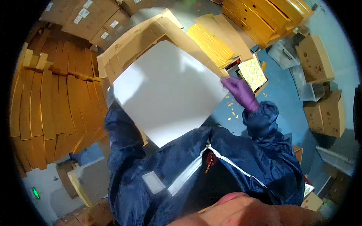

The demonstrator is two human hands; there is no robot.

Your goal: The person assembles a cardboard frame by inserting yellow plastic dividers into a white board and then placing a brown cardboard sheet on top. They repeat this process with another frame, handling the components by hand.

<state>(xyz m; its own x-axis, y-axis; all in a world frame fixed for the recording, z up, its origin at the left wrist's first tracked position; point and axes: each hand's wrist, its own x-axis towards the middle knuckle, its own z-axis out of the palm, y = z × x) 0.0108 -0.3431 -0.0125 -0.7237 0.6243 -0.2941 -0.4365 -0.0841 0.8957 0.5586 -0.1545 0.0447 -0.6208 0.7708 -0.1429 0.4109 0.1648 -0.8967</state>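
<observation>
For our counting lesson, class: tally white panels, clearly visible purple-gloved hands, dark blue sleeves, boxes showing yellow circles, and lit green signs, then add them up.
White panel: 1
Purple-gloved hand: 1
Dark blue sleeves: 2
Box showing yellow circles: 1
Lit green sign: 1
Total: 6

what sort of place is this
Probably a packing or storage area: open brown cardboard boxes and clear plastic bins sit at the right, and tall stacks of brown cardboard stand at the left.
</observation>
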